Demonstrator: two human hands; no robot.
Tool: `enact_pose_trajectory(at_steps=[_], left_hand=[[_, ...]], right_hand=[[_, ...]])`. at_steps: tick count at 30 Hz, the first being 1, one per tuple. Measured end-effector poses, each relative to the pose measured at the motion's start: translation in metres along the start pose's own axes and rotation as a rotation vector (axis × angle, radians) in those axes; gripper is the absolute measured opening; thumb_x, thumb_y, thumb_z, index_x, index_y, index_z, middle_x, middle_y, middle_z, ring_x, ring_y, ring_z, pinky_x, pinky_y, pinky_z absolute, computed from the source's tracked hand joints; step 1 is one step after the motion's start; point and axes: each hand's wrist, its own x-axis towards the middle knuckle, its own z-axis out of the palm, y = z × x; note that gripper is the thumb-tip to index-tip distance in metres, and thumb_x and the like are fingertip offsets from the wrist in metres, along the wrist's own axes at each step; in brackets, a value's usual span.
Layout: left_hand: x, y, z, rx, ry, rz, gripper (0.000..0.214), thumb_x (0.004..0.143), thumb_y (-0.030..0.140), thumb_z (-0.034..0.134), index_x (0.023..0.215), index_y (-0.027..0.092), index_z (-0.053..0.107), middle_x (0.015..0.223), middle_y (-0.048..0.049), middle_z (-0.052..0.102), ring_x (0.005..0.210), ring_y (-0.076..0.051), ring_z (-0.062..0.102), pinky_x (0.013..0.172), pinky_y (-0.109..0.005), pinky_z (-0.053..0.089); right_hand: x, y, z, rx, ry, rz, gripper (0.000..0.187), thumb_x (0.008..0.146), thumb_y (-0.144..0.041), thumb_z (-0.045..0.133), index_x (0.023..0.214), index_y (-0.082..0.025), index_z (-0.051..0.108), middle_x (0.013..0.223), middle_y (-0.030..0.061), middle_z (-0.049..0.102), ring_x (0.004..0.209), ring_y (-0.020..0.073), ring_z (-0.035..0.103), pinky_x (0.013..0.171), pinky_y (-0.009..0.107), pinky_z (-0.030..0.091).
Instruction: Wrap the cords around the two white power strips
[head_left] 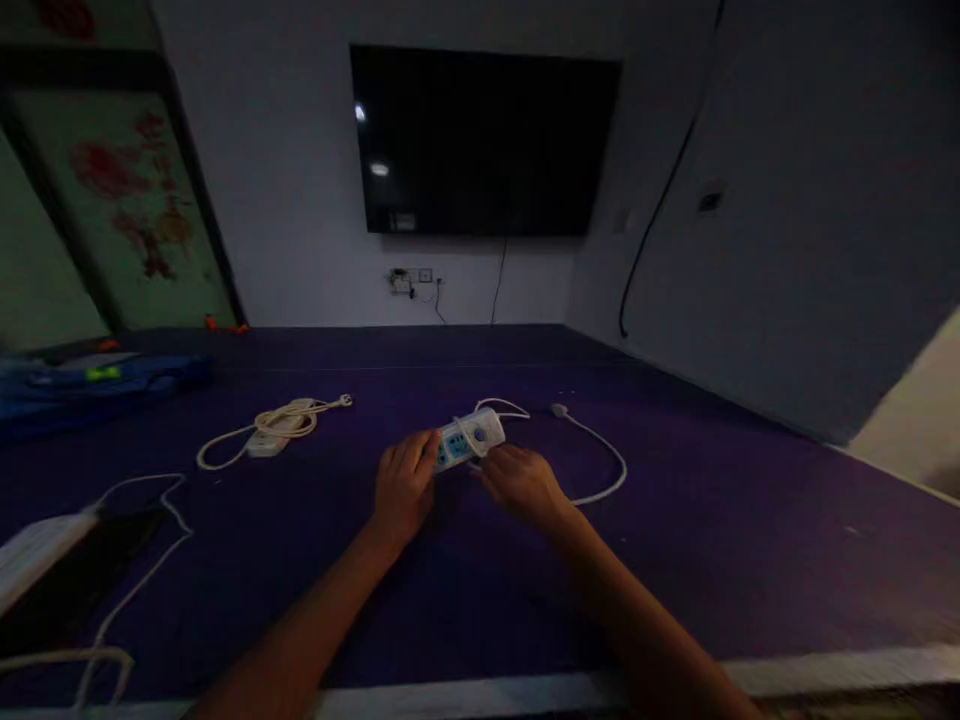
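Left hand (405,485) grips the strip (457,446) above the purple surface (480,590); right hand (523,482) pinches cord (624,468) beside the strip; winding looks partly done, the plug (559,410) loose right of the strip.

A power strip (457,443) lies between left hand (405,485) and right hand (523,485); leftward, a second power strip (264,444); behind, a wall-mounted television (487,145).

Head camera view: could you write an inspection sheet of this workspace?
Surface: purple top, pale front edge.
In hand: white power strip with blue sockets.
Clutter: second power strip with coiled cord, left; blue fabric-like item, far left.
Hands: left hand grips the white power strip; right hand curls beside its other end, hold unclear.
Cables: white cord crosses that strip; plug lies to the right.
Surroundings: wall-mounted television; wall sockets; black cable at right.
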Motion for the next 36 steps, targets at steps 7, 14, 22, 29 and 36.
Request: enact_pose_trajectory(at_steps=[7,14,22,29,36], left_hand=[[0.003,-0.008,0.004,-0.066,-0.158,0.105,0.053,0.076,0.0,0.041,0.126,0.017,0.047,0.12,-0.0104,0.06,0.11,-0.023,0.052,0.092,-0.039,0.036],[-0.007,-0.011,0.008,-0.152,-0.136,0.078,0.059,0.076,0.055,0.056,0.119,0.016,0.052,0.11,-0.0133,0.063,0.098,-0.026,0.058,0.085,-0.04,0.041],[-0.009,-0.004,0.004,-0.044,-0.052,0.067,0.056,0.076,0.061,0.054,0.11,0.017,0.059,0.099,-0.0111,0.067,0.087,-0.024,0.061,0.079,-0.036,0.044],[-0.006,-0.022,0.01,0.03,0.01,-0.25,0.053,0.074,0.059,0.057,0.106,0.017,0.064,0.096,-0.0115,0.067,0.085,-0.025,0.063,0.075,-0.035,0.045],[-0.003,-0.049,0.011,0.098,0.041,-0.479,0.06,0.071,0.066,0.054,0.103,0.016,0.067,0.094,-0.0113,0.069,0.082,-0.026,0.064,0.072,-0.035,0.045]], right_hand=[[0.002,0.0,0.001,0.105,-0.02,-0.012,0.019,0.089,-0.028,0.051,0.076,-0.017,0.059,0.072,0.0049,0.06,0.068,0.0154,0.054,0.058,0.026,0.036],[0.003,-0.011,0.009,0.197,-0.029,-0.046,0.018,0.089,-0.03,0.05,0.081,-0.016,0.059,0.077,0.0056,0.059,0.072,0.016,0.053,0.061,0.027,0.038],[0.005,-0.021,0.012,0.321,0.011,-0.064,0.016,0.089,-0.026,0.049,0.081,-0.016,0.06,0.077,0.0066,0.06,0.072,0.0165,0.054,0.063,0.028,0.044],[0.007,-0.001,0.01,0.654,0.287,0.232,0.031,0.092,-0.022,0.042,0.121,-0.022,0.052,0.112,0.0098,0.061,0.105,0.0197,0.056,0.088,0.037,0.046],[-0.023,0.043,0.046,0.498,-0.292,0.466,0.017,0.075,-0.026,0.064,0.088,-0.017,0.07,0.089,0.0085,0.069,0.089,0.0213,0.062,0.08,0.029,0.046]])
